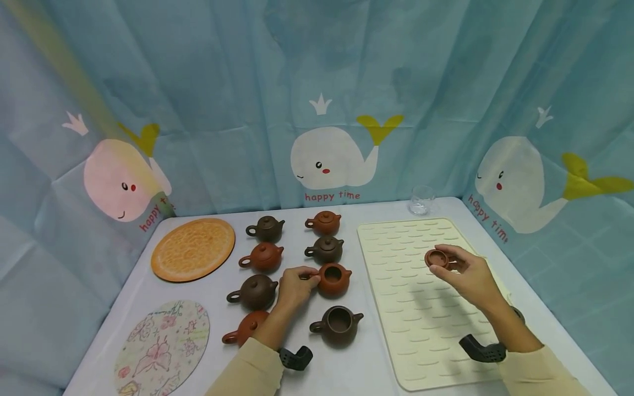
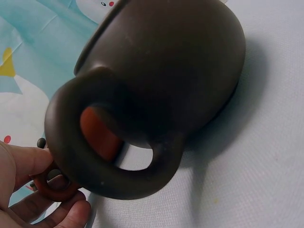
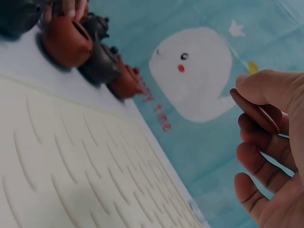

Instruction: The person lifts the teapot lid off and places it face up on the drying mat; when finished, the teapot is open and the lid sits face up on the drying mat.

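My left hand (image 1: pixel 296 286) pinches the handle of a reddish-brown teapot (image 1: pixel 334 287), which stands lidless on the white table with its opening up. In the left wrist view that handle (image 2: pixel 59 194) shows between thumb and fingers, partly behind a large dark teapot (image 2: pixel 166 61). Over the cream mat, my right hand (image 1: pixel 468 275) holds a small reddish-brown lid (image 1: pixel 438 259) between thumb and fingers, its hollow underside turned up toward the head camera. The right wrist view shows the lid (image 3: pixel 256 113) edge-on. Nearest the front stands a dark brown lidless teapot (image 1: pixel 339 325).
Several lidded teapots (image 1: pixel 257 292) form a column left of my left arm; two more, including a dark one (image 1: pixel 327 249), stand behind the lidless pair. A cream ridged mat (image 1: pixel 396 308), a clear glass (image 1: pixel 421 201), an orange round mat (image 1: pixel 193 249) and a patterned round mat (image 1: pixel 163 349) lie around them.
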`<state>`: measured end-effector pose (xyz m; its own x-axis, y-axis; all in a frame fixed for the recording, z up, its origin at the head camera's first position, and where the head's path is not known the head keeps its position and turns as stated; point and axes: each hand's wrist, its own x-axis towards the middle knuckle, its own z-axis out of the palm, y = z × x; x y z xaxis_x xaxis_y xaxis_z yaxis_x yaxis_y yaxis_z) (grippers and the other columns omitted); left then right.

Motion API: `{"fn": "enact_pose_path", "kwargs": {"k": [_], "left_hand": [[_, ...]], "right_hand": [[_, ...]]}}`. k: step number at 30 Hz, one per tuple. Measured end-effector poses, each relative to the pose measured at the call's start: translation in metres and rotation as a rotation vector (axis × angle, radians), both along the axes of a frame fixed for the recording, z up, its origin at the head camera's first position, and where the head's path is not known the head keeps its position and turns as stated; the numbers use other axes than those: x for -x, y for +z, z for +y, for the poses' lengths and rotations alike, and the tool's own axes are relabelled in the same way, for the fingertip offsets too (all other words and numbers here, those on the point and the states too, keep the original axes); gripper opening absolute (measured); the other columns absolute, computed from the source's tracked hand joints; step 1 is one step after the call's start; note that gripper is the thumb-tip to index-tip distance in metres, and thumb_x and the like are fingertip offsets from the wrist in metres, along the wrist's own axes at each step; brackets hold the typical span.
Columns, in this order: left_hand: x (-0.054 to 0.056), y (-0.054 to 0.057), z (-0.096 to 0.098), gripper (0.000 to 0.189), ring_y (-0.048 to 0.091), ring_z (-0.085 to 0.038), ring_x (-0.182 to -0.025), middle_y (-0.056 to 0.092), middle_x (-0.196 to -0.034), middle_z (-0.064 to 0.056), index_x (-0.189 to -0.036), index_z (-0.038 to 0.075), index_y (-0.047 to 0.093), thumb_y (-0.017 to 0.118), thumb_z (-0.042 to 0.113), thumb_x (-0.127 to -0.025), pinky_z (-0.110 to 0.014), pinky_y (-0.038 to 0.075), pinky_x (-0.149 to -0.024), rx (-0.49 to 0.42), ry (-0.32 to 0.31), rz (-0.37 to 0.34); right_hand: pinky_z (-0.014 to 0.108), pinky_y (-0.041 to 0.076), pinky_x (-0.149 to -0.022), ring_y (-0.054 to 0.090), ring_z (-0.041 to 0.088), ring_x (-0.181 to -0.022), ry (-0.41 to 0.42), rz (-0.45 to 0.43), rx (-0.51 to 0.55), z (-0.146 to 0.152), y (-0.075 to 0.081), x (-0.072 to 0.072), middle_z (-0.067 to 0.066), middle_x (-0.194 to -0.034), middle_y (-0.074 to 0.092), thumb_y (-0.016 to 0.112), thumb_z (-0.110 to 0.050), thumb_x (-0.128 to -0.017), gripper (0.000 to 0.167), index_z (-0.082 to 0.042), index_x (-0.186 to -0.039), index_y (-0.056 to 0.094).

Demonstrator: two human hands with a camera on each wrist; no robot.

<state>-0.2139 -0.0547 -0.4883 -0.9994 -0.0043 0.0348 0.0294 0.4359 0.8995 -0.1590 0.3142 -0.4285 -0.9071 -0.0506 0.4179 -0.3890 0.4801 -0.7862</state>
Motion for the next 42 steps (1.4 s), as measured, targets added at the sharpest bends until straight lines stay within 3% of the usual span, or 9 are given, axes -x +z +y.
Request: {"fn": "enact_pose_path", "kwargs": {"k": [3, 12, 21, 26, 32, 42], "left_hand": [[0.0, 0.001, 0.0, 0.005, 0.058, -0.012, -0.074, 0.065, -0.076, 0.003, -0.088, 0.01, 0.077, 0.076, 0.01, -0.084, -0.031, 0.047, -0.069, -0.008, 0.001, -0.005], [0.0, 0.001, 0.0, 0.004, 0.058, -0.013, -0.075, 0.065, -0.074, 0.005, -0.086, 0.012, 0.076, 0.076, 0.01, -0.083, -0.032, 0.046, -0.071, -0.004, 0.01, -0.005], [-0.001, 0.001, 0.0, 0.004, 0.059, -0.014, -0.076, 0.065, -0.075, 0.004, -0.087, 0.01, 0.076, 0.076, 0.009, -0.083, -0.033, 0.046, -0.071, 0.001, 0.006, 0.02], [-0.001, -0.001, 0.001, 0.005, 0.058, -0.013, -0.074, 0.065, -0.073, 0.005, -0.086, 0.007, 0.076, 0.076, 0.008, -0.082, -0.032, 0.045, -0.069, 0.005, 0.008, 0.042], [-0.001, 0.002, 0.001, 0.004, 0.058, -0.014, -0.076, 0.064, -0.075, 0.004, -0.087, 0.012, 0.076, 0.075, 0.01, -0.083, -0.034, 0.045, -0.072, 0.001, 0.009, -0.007], [0.0, 0.0, 0.001, 0.004, 0.058, -0.012, -0.073, 0.064, -0.074, 0.004, -0.087, 0.012, 0.077, 0.077, 0.01, -0.083, -0.032, 0.046, -0.069, 0.015, 0.017, -0.002]], "right_hand": [[0.018, 0.049, -0.07, 0.06, 0.01, -0.088, -0.028, 0.011, -0.035, 0.014, -0.001, 0.0, 0.017, -0.111, 0.061, 0.075, 0.004, -0.081, 0.046, 0.004, -0.124, 0.059], [0.016, 0.046, -0.067, 0.056, 0.007, -0.084, -0.145, -0.003, -0.139, 0.045, -0.002, -0.011, -0.001, -0.11, 0.062, 0.076, -0.007, -0.084, 0.044, -0.001, -0.125, 0.06], [0.018, 0.043, -0.062, 0.052, 0.009, -0.078, -0.211, -0.046, -0.204, 0.073, -0.017, -0.015, -0.012, -0.102, 0.058, 0.075, -0.014, -0.085, 0.043, 0.0, -0.123, 0.06], [0.02, 0.042, -0.061, 0.05, 0.004, -0.08, -0.234, -0.046, -0.252, 0.082, -0.024, -0.017, -0.003, -0.099, 0.061, 0.076, -0.015, -0.085, 0.04, 0.0, -0.119, 0.063], [0.024, 0.042, -0.055, 0.051, 0.003, -0.077, -0.241, -0.085, -0.311, 0.091, -0.03, -0.021, 0.011, -0.094, 0.063, 0.077, -0.017, -0.084, 0.04, -0.001, -0.118, 0.063], [0.038, 0.043, -0.062, 0.057, 0.026, -0.083, -0.221, -0.272, -0.517, 0.099, -0.041, -0.021, 0.007, -0.091, 0.063, 0.077, -0.032, -0.083, 0.048, -0.002, -0.118, 0.062]]}}
